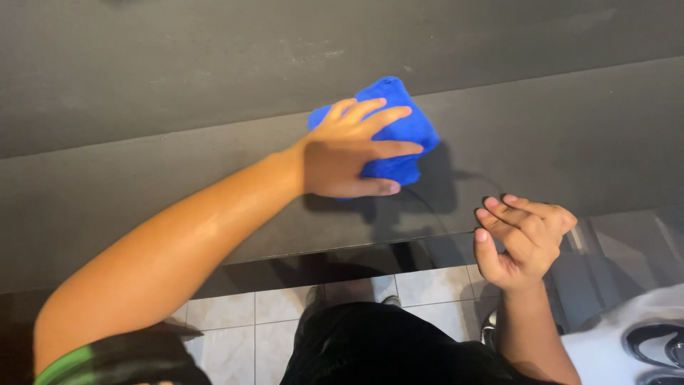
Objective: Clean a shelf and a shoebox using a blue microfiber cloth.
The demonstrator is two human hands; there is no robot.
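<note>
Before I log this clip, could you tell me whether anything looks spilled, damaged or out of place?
Nothing stands out. The left hand lies flat on a bunched blue cloth on the dark counter; the right hand hangs empty, fingers curled. Only faint pale smudges mark the dark wall behind.

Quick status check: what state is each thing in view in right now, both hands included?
Left hand: flat, fingers spread, pressing on the blue cloth.
Blue cloth: bunched, lying on the dark counter under the left hand.
Right hand: empty, fingers loosely curled, held in the air near the counter edge.
Dark counter: bare apart from the cloth, faint smears showing.
White tiled floor: visible below, partly hidden by the person's dark clothes.
</note>
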